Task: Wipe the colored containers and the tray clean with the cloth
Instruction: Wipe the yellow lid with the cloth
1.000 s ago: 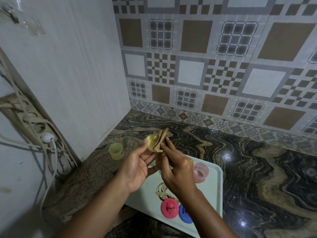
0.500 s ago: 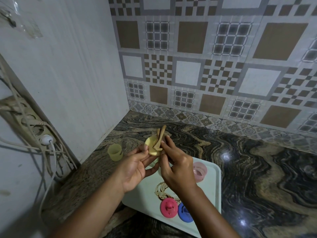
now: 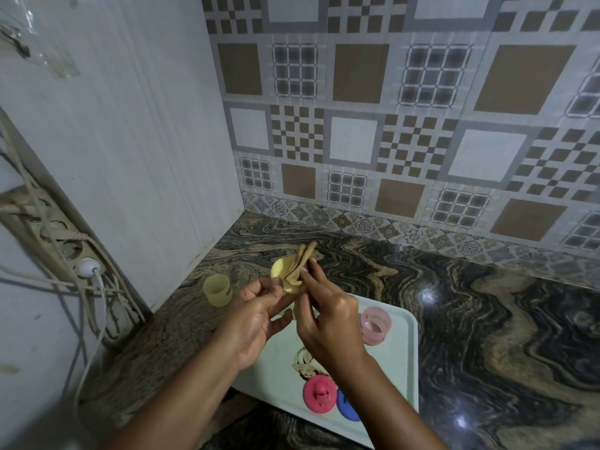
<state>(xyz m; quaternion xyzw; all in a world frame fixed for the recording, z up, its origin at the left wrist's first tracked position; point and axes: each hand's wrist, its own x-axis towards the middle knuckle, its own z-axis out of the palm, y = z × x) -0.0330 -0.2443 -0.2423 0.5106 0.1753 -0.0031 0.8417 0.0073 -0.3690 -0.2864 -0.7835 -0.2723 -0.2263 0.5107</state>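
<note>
Disc, perhaps lid, behind right forearm

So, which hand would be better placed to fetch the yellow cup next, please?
Probably the left hand: it is nearer the yellow cup, though it holds the yellow lid; the right hand pinches the cloth.

The left hand and right hand meet close together, fingers curled in pinching grips.

Marbled surface lies under the fingers; patterned tiles stand beyond them; a power strip hangs far left.
</note>
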